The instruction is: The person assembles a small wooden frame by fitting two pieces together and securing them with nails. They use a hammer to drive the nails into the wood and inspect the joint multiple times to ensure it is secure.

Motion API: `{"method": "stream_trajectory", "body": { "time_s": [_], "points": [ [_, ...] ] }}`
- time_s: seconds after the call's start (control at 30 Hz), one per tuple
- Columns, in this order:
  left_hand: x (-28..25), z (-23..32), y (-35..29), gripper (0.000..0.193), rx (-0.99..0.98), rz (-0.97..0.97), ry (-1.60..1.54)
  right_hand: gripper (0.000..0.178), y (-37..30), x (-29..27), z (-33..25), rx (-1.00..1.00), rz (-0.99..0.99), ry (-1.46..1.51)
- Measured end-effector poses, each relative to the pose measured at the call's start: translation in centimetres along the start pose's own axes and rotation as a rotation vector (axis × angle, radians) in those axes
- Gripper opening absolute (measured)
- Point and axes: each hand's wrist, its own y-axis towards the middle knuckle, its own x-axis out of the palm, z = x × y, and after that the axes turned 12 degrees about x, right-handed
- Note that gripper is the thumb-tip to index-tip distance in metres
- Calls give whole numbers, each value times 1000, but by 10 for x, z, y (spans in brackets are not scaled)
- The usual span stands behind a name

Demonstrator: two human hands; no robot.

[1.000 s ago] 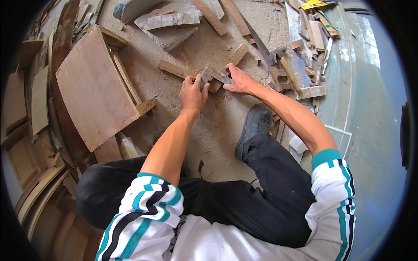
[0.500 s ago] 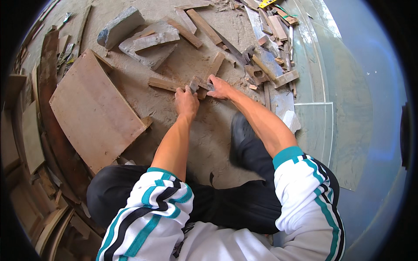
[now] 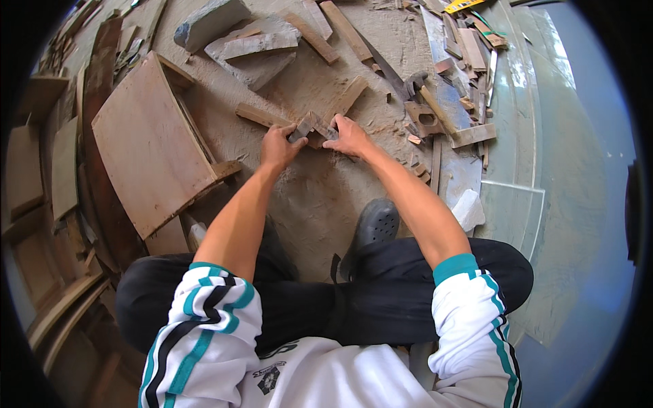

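Observation:
My left hand is closed on a short greyish wood block, thumb and fingers along its sides. My right hand grips another short wood block. The two blocks meet at an angle, their upper ends touching in a peak; whether they are joined I cannot tell. Behind them, a wooden strip runs off to the left and another strip angles up to the right. My fingers partly hide where these strips end.
A hammer lies right, beside a block with a hole and many wood scraps. Stone chunks lie at the back. A large wooden box-like panel stands left. Glass sheets lie at right. A white stone sits near my right knee.
My left hand has shifted slightly left along its block, and the blocks now form a clearer peak. My right foot has moved back toward me. The view has shifted a little.

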Motion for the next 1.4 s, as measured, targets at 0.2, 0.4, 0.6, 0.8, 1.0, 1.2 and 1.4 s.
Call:
{"method": "stream_trajectory", "body": {
  "time_s": [0.2,0.4,0.6,0.8,1.0,1.2,1.4],
  "points": [
    [-3,-9,8,44,-91,-5,-116,65,12,-21,2,-5,-160,84],
    [3,-13,4,41,-197,23,-293,57,16,-24,15,-8,-229,237],
    [3,-6,3,40,-197,27,-312,44,24,-24,32,-10,-268,356],
    [3,-4,1,32,-214,82,-337,43,21,-25,27,-22,-257,373],
    [10,-9,3,31,-197,95,-339,43,22,-21,34,2,-207,373],
    [10,-11,3,32,-220,100,-365,42,21,-21,32,34,-210,361],
    [11,-13,3,33,-232,108,-424,41,21,-20,32,48,-213,424]
  ]
}}
